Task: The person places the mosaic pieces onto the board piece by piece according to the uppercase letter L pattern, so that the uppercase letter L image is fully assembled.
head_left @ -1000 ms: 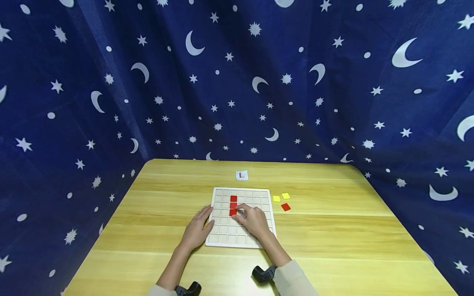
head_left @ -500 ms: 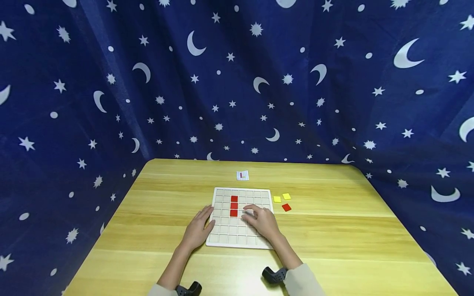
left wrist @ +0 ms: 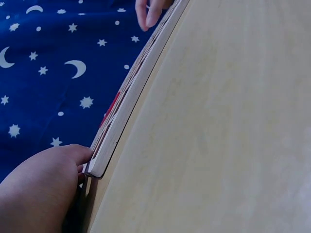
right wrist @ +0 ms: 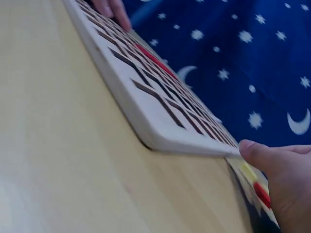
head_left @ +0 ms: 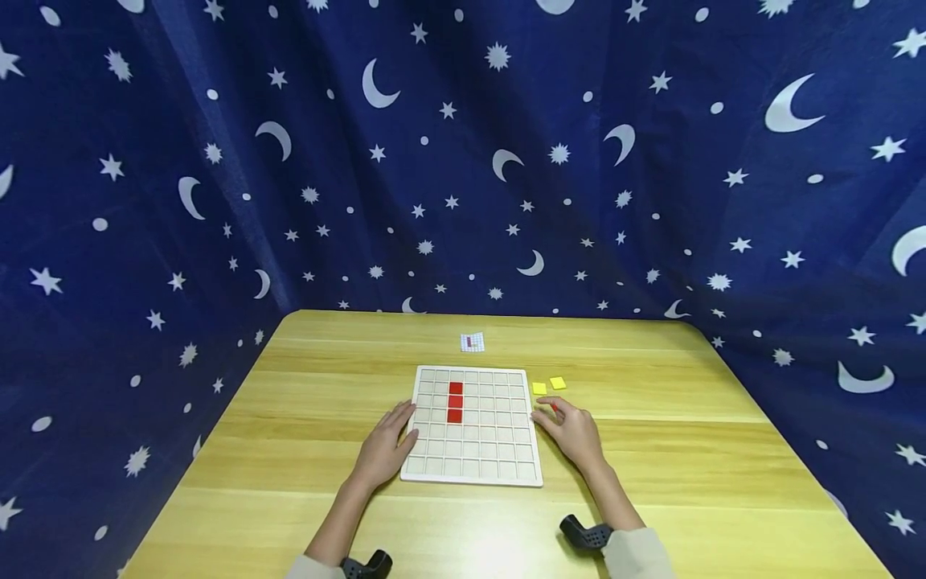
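Note:
A white square grid board (head_left: 486, 453) lies on the wooden table. Three red square tiles (head_left: 455, 401) fill a column of cells left of its middle. My left hand (head_left: 385, 452) rests along the board's left edge, fingers extended and thumb apart, touching the rim. Just past the right edge is my right hand (head_left: 574, 434), thumb and index finger bent but spread apart. A loose red tile (right wrist: 262, 194) lies beyond the thumb in the right wrist view; the hand hides most of it in the head view. Two yellow tiles (head_left: 539, 388) lie beyond that hand.
Behind the board lies a small printed grid card (head_left: 473, 342). The wooden table (head_left: 347, 362) reaches to a dark blue curtain (head_left: 463, 161) with moons and stars. A black wrist device (head_left: 584, 533) sits by the right sleeve.
My right hand has moved right, away from the red tiles on the board, to the loose red tile beside it. My left hand has stayed at the left edge.

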Demonstrator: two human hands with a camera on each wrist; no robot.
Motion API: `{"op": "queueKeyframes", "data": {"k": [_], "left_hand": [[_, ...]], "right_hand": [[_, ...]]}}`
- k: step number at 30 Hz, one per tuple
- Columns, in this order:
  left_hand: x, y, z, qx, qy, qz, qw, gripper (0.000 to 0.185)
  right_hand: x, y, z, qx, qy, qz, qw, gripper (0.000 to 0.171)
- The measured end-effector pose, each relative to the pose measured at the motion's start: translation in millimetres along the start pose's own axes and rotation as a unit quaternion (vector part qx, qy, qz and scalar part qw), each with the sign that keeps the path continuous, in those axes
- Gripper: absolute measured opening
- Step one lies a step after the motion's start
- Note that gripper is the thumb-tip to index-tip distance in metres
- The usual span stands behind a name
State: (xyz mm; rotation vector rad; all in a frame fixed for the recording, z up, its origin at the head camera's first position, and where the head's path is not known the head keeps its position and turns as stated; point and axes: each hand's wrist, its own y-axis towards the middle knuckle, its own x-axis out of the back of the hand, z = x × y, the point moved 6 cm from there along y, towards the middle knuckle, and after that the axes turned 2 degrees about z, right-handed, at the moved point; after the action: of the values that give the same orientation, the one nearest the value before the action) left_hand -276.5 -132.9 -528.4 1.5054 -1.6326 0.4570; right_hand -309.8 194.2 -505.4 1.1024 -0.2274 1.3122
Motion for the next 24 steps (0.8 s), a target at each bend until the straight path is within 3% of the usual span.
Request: {"op": "queueKeyframes", "data": {"k": [6,17,21,24], "left_hand": [[0.4,-0.2,-0.2,0.0,-0.003,0.001,1.0,0.047],[0.0,-0.2,0.7,-0.002,0.0,-0.003,1.0,0.048],[-0.4,0.6,1.2,-0.002,0.003,-0.003,1.0,0.048],[-0.3,0.7,1.1,-0.002,0.002,-0.002,1.0,0.048]], "right_hand": [[13.8,-3.6,-20.7,-0.057,-0.045,-0.013,0.997,0.035],[17.5,-6.2,-30.0,-0.129,-0.088,0.001,0.988,0.037],[17.7,-5.9,-33.1,-0.138,-0.08,-0.004,0.987,0.033],[18.4,-5.3,-31.8,-0.12,-0.071,-0.019,0.99,0.031]]}}
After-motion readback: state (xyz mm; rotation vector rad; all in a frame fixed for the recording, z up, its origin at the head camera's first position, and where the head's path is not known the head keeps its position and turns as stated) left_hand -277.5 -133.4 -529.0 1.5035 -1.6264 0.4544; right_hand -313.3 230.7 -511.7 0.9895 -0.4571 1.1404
